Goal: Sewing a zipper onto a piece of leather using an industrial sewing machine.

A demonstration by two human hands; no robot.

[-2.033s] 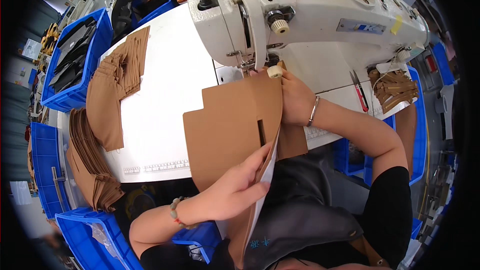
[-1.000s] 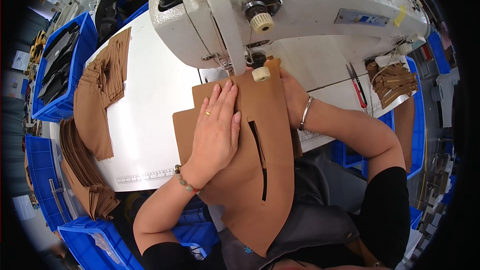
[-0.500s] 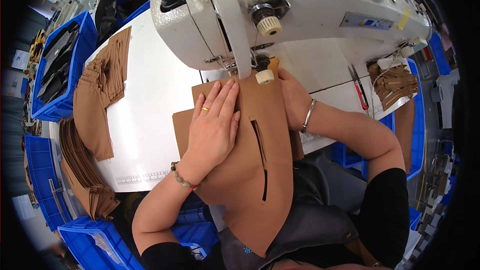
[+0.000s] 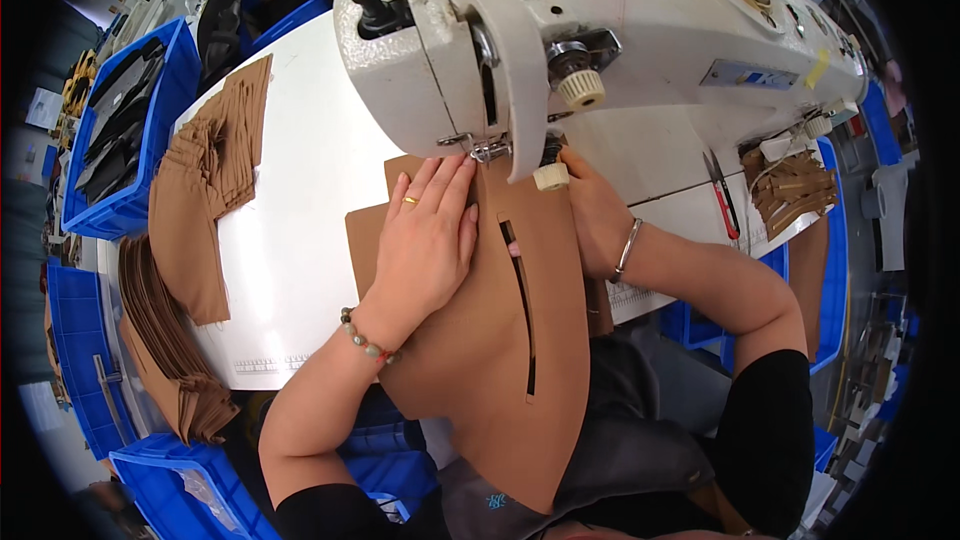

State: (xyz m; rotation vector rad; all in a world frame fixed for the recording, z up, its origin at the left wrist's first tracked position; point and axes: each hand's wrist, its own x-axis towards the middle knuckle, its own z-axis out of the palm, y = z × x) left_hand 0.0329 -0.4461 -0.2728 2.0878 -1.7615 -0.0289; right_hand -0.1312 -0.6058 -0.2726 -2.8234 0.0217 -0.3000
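Observation:
A brown panel (image 4: 540, 350) with a long slot lies under the presser foot (image 4: 488, 152) of a white sewing machine (image 4: 650, 30), its pointed end hanging toward my lap. My left hand (image 4: 427, 240) lies flat on the panel's left part, fingers stretched toward the foot. My right hand (image 4: 595, 215) grips the panel's right edge beside the foot, its fingers partly hidden underneath; a fingertip shows through the slot.
On the white table (image 4: 285, 280) are stacked brown pieces (image 4: 200, 180) at left, red-handled scissors (image 4: 726, 205) and small brown strips (image 4: 785, 190) at right. Blue crates (image 4: 175, 70) surround the table, one holding black pieces (image 4: 125, 120).
My left hand has gone from holding the panel's lifted edge to lying flat on it. Over the last half second, panel and hands have shifted slightly forward under the machine, and a fingertip now shows in the slot.

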